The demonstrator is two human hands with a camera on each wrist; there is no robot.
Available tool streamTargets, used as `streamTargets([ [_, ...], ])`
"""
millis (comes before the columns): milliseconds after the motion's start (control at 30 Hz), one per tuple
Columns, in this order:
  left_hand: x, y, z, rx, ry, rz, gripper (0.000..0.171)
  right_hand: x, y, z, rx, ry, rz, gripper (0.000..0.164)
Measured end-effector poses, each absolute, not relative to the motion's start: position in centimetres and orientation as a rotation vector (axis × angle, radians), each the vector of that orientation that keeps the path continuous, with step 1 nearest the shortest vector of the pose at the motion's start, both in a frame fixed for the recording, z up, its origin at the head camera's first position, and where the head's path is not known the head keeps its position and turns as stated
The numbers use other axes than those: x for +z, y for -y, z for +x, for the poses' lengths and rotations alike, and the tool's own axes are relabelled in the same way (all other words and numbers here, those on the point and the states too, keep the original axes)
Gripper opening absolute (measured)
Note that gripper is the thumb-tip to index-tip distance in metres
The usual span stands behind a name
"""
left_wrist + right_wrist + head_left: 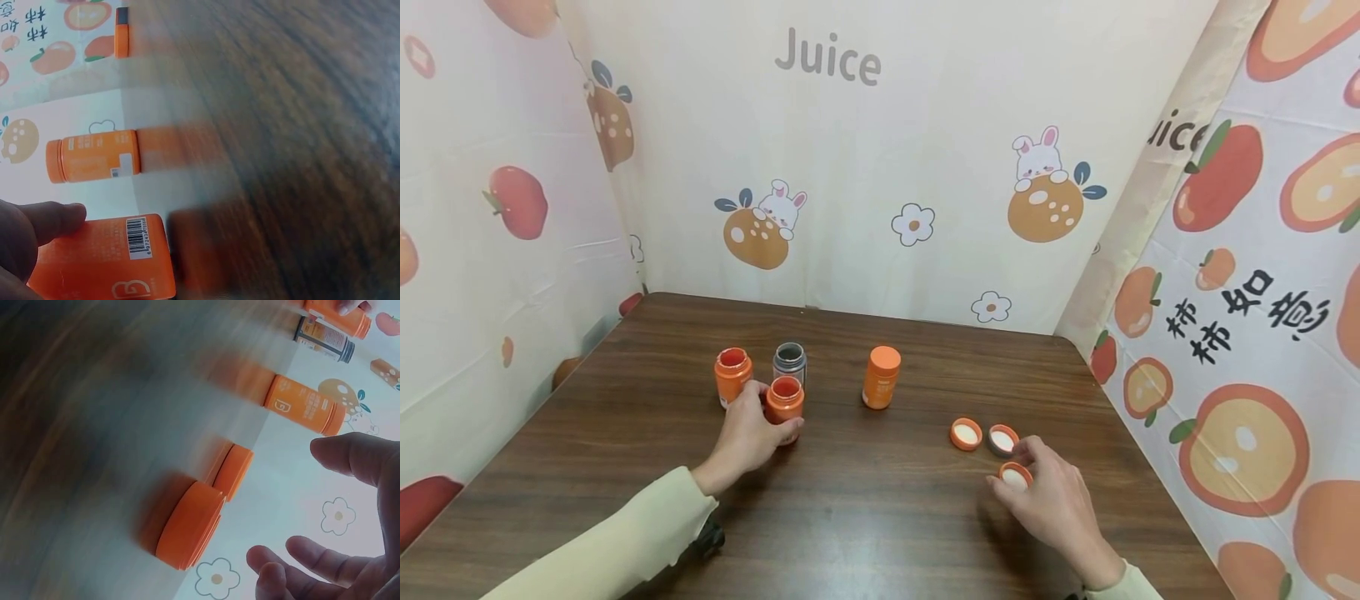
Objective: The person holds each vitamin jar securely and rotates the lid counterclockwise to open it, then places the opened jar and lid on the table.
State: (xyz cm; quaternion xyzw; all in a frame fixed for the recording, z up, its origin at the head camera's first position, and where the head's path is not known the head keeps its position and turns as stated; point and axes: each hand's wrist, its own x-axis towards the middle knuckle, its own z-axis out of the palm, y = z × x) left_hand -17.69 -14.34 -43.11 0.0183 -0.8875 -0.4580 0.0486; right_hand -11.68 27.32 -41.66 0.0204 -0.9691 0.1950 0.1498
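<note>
My left hand (751, 435) grips an uncapped orange bottle (785, 402), which stands at the left of the table. In the left wrist view the thumb (65, 219) lies along the bottle's side near a barcode. Behind it are another uncapped orange bottle (733, 377) and an uncapped grey bottle (790, 360). My right hand (1056, 500) is beside three upturned caps, nearest the front orange cap (1015, 477). Its thumb and fingers stand apart in the right wrist view, with nothing held between them. The other two are an orange cap (966, 434) and a grey-sided cap (1002, 440).
A capped orange bottle (882, 377) stands between the open bottles and the loose caps. The brown wooden table (850, 517) ends at a printed curtain (865, 167) behind, with more fruit-patterned cloth on both sides.
</note>
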Motion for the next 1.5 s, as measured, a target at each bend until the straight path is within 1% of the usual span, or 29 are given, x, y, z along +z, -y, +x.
streamTargets([
  [200, -43.2, 14.4, -17.6, -1.394, 2.709, 0.071, 0.066, -41.8, -26.9, -11.6, 0.561, 2.787, 0.071, 0.048],
  [500, -43.3, 14.5, -17.5, -1.374, 2.697, 0.054, 0.068, -42.2, -26.3, -11.6, 0.567, 2.729, 0.133, 0.043],
  [733, -43.4, 14.5, -17.4, -1.337, 2.695, 0.042, 0.073, -42.8, -25.8, -11.5, 0.602, 2.666, 0.237, 0.051],
  [1033, -43.1, 14.4, -17.3, -1.325, 2.659, 0.009, 0.077, -43.1, -25.2, -11.6, 0.595, 2.657, 0.322, 0.049],
  [1500, -41.6, 13.9, -17.1, -1.233, 2.556, -0.075, 0.077, -43.1, -24.6, -11.9, 0.549, 2.637, 0.381, 0.057],
])
